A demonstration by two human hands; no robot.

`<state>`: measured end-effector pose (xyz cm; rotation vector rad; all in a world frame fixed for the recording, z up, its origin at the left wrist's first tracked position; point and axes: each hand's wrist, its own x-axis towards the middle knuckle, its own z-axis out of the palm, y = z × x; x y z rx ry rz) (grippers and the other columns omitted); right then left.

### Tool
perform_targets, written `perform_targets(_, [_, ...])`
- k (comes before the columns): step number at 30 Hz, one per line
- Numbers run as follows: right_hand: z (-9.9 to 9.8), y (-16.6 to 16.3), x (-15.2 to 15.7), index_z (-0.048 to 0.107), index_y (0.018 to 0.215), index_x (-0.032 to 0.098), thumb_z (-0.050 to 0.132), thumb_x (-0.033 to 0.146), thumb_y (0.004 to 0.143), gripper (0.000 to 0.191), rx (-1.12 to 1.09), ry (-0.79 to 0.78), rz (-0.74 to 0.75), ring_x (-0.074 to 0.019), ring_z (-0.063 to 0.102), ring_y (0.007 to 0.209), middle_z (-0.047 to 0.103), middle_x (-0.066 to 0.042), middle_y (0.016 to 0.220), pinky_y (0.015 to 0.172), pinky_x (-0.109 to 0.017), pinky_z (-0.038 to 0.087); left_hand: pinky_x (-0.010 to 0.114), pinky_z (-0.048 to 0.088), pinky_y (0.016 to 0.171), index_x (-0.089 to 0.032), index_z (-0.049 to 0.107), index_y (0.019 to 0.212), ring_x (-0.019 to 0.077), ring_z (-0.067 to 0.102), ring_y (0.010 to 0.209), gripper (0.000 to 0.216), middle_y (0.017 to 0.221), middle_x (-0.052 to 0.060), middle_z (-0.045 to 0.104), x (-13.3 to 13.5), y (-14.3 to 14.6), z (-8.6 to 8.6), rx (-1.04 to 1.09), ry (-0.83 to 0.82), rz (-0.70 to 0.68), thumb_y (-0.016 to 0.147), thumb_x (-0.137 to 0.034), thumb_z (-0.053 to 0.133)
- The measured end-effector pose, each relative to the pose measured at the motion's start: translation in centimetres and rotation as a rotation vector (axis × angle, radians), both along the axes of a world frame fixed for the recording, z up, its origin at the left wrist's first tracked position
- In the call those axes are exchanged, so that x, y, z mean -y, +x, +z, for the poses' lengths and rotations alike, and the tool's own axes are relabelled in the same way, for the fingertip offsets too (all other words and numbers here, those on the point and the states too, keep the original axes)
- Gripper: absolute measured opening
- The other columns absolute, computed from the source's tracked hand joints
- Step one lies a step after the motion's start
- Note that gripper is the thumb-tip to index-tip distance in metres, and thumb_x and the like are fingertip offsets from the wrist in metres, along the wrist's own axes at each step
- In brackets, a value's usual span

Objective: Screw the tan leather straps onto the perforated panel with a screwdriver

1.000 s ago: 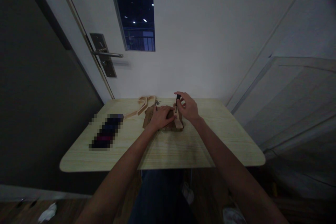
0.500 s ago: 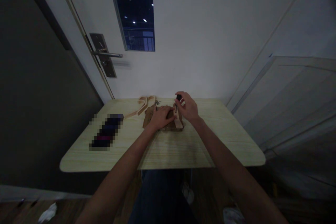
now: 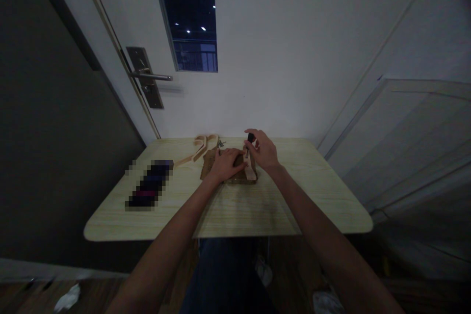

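Note:
A brown leather piece (image 3: 243, 174) lies near the far middle of a light wooden table (image 3: 235, 206). My left hand (image 3: 225, 164) rests flat on it, fingers spread and pressing down. My right hand (image 3: 262, 150) pinches a small dark-handled tool (image 3: 250, 138), held upright with its tip at the leather's right side, beside a tan strap (image 3: 251, 170). A longer tan strap (image 3: 196, 149) trails from the leather toward the back left.
A dark blurred rectangular object (image 3: 150, 190) lies on the table's left part. Small metal bits (image 3: 221, 143) sit at the table's far edge. A white door with a metal handle (image 3: 150, 77) stands behind the table, another door on the right.
Almost nothing differs. My right hand shifted very slightly with the tool at the leather; my left hand stays pressed on the piece.

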<state>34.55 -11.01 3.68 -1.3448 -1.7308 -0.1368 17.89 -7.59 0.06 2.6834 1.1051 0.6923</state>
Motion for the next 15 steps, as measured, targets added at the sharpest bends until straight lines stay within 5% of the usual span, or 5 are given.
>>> perform_targets(15, [0.01, 0.06, 0.23, 0.052, 0.130, 0.023, 0.046, 0.026, 0.092, 0.039, 0.003, -0.025, 0.014, -0.0139, 0.056, 0.067, 0.066, -0.007, 0.114, 0.070, -0.030, 0.051, 0.060, 0.023, 0.114, -0.023, 0.059, 0.121, 0.0290, 0.053, 0.123, 0.039, 0.126, 0.010, 0.065, 0.04, 0.03, 0.08, 0.001, -0.011, 0.009, 0.091, -0.047, 0.054])
